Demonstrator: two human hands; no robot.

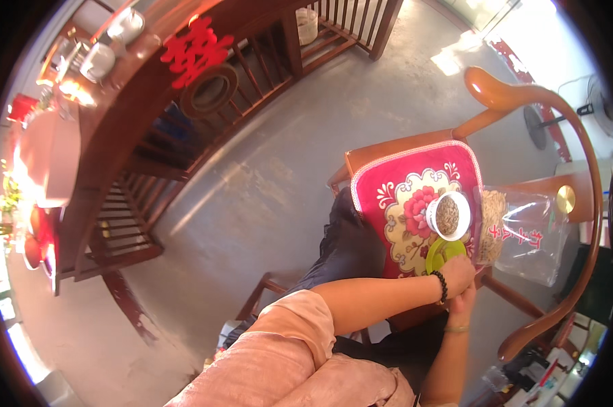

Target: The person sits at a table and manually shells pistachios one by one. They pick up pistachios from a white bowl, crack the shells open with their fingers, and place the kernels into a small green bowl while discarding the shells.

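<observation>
My left hand (458, 276), with a black bead bracelet at its wrist, is curled beside a lime-green plastic bowl (437, 254) and overlaps its near edge. Just below it, my right hand (463, 304) meets the left one. The fingers are mostly hidden, so whether something small is held between them cannot be made out. A white paper cup (461, 235) filled with what look like sunflower seeds (447, 215) stands against the far side of the green bowl. Both rest on a red floral cushion (371, 186). To their right lies a clear plastic bag (533, 254) with pale seeds or shells inside.
The cushion covers a wooden armchair with a curved backrest rail (586, 147). A dark wooden cabinet (128, 76) carries cups and a pink box (52, 157). An electric fan (599, 108) stands at the far right. My dark-trousered leg (344, 249) is beside the chair.
</observation>
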